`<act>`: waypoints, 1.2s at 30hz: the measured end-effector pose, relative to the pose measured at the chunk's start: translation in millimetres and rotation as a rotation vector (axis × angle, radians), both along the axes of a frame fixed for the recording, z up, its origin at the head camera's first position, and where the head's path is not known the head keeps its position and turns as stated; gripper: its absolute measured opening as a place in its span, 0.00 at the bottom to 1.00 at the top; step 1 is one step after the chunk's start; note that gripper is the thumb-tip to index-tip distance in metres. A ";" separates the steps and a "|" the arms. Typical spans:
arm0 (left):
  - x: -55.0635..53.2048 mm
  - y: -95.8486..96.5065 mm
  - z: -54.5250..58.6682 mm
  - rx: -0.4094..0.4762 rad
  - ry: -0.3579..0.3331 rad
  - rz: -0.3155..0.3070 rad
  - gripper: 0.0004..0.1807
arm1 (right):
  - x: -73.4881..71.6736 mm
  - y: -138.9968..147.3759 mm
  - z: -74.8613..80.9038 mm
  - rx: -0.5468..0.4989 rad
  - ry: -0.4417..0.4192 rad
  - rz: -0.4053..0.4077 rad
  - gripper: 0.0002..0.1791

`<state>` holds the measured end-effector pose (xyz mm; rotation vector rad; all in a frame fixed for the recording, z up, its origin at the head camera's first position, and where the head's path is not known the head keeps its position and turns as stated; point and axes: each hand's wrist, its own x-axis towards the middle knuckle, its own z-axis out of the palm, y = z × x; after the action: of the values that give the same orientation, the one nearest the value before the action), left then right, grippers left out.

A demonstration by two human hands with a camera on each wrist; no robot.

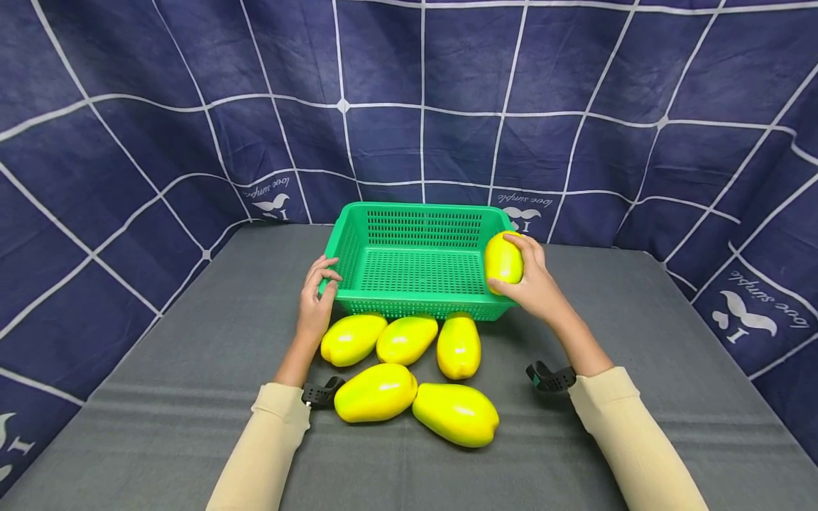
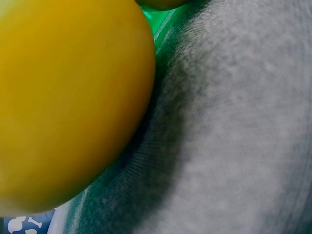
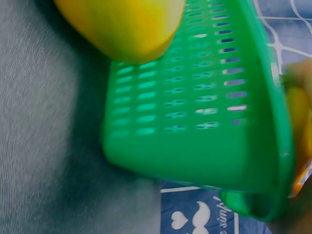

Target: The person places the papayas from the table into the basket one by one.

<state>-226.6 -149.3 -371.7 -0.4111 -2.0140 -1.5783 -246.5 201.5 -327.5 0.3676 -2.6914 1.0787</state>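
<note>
My right hand (image 1: 532, 278) grips a yellow papaya (image 1: 501, 260) at the right end of a green plastic basket (image 1: 345, 292), with the fruit overlapping the rim there. My left hand (image 1: 316, 297) holds the basket's left rim, its fingers curled over the edge. Several more papayas lie in front of the basket; one papaya (image 2: 68, 102) fills much of the left wrist view. In the right wrist view, the slotted basket side (image 3: 190, 151) stands close, and the held papaya (image 3: 298, 122) shows partly behind the rim.
Three papayas, including the middle one (image 1: 407, 341), lie along the basket's front. Two more, such as the right one (image 1: 456, 415), lie nearer. A grey cloth (image 1: 192, 397) covers the table, with a blue checked curtain (image 1: 460, 92) behind.
</note>
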 end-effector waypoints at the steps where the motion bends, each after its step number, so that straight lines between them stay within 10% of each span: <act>1: 0.1 -0.1 -0.2 -0.001 -0.004 0.000 0.09 | -2.5 -1.1 0.1 0.039 -0.014 0.000 0.42; 17: -1.6 -0.2 -1.3 -0.010 -0.008 0.001 0.10 | -19.7 -2.3 2.7 0.524 -0.083 0.180 0.27; 36: 0.0 -1.0 -1.7 0.008 0.006 -0.001 0.09 | 15.6 -8.2 -17.9 0.254 0.145 0.101 0.27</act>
<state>-226.6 -150.3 -373.3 -0.4131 -2.0029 -1.5836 -230.9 193.2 -345.4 0.6061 -2.7067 0.7029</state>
